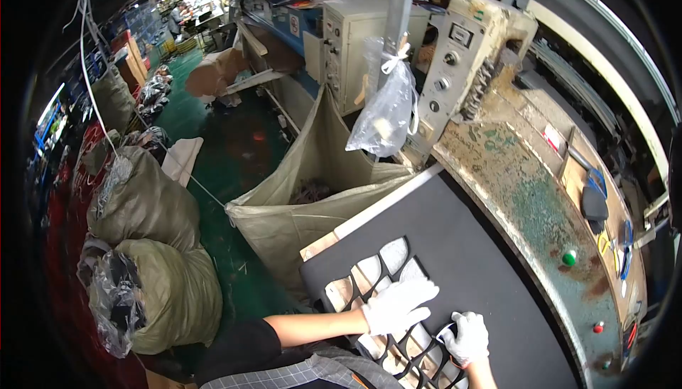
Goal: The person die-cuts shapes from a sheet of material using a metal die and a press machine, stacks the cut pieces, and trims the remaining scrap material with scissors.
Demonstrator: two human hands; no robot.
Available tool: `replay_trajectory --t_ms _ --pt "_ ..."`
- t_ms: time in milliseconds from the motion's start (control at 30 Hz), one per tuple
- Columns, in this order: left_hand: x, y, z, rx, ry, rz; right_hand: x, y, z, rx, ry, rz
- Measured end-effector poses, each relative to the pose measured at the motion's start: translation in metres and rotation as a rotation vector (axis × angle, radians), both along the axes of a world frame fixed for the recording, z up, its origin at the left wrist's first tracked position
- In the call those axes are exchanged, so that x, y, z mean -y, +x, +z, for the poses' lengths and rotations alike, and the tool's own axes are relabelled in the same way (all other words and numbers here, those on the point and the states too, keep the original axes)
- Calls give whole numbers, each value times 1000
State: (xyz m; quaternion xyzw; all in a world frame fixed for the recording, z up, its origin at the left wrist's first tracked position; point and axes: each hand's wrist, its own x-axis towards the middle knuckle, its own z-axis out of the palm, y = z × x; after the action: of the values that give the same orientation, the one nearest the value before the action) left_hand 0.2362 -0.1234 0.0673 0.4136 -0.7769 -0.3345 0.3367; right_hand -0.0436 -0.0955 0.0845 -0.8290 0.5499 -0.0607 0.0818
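A black sheet lies over a pale board, with several rounded cut-outs in its near left part. My left hand, in a white glove, rests over the cut-out area with its fingers stretched out. To its right, my gloved right hand is closed around a curved, thin-edged thing that looks like a cutting die. The die is at the edge of the cut-outs, mostly hidden by my fingers. Pale grey patches and the board show through the holes.
A worn green machine bed curves along the right, carrying a green button and a red button. A control box stands behind the sheet. An open cloth sack hangs ahead; stuffed sacks stand left.
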Motion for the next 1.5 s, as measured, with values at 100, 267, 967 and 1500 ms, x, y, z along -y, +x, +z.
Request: replay_trajectory --t_ms 100,267,967,1500 --pt "17 -12 -28 268 -249 -172 -17 -6 -16 56 1 -114" --pt "46 21 -70 281 -754 -312 -39 -22 -8 6 208 -325" --pt "16 0 -55 123 -23 46 -13 58 -43 407 -152 -184" --pt "72 -31 -42 168 -108 2 32 16 -32 428 -32 -203"
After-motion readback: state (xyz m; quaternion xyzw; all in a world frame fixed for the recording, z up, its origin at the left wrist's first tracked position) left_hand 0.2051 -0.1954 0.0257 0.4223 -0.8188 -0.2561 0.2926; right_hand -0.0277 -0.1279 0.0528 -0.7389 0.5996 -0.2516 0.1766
